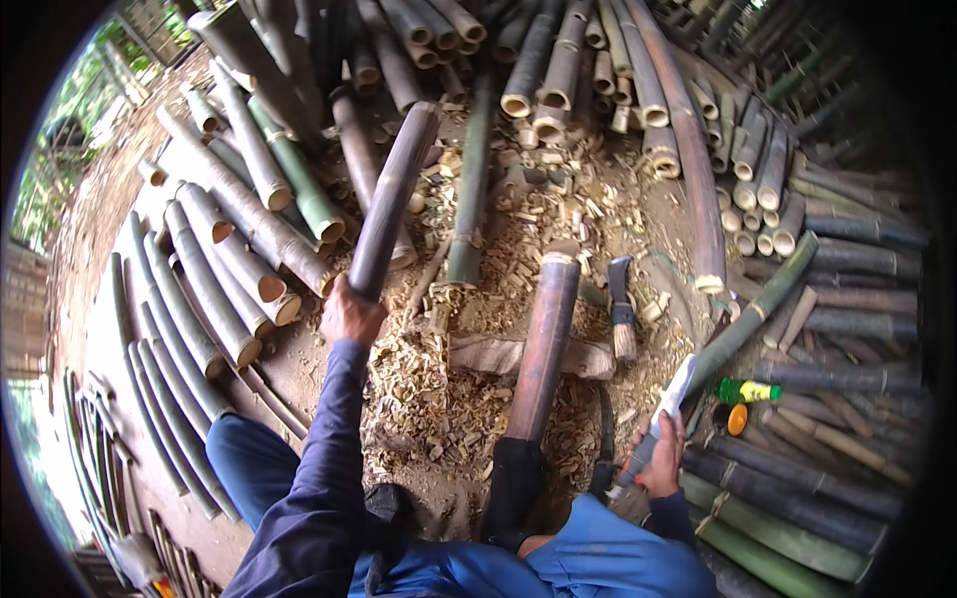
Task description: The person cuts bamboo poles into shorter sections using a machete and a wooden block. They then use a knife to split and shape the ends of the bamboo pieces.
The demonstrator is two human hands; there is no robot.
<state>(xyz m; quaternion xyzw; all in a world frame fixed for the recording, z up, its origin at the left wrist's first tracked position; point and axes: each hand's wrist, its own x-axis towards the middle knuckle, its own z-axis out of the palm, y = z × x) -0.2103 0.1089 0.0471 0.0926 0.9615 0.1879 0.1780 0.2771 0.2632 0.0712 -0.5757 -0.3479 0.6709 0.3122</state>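
My left hand point(351, 311) is closed around the lower end of a dark bamboo pole point(396, 199), which slants up and away above the wood chips. On the right, my right hand point(662, 460) grips a knife point(677, 387) with a greyish handle and a pale, bright blade pointing away from me. Its fingers partly hide the handle. Between my hands, a reddish-brown bamboo piece point(546, 344) lies across a short log point(478, 353), its near end at my dark-covered foot point(513, 483). Right of that piece, a second blade with a wooden handle point(624, 339) rests on the ground.
Wood chips point(414, 409) cover the ground. Cut bamboo poles point(204, 299) lie at left, more bamboo point(568, 85) is stacked at the back, and dark and green poles point(797, 488) are piled at right. A green bottle point(750, 390) lies beside an orange round thing point(738, 419).
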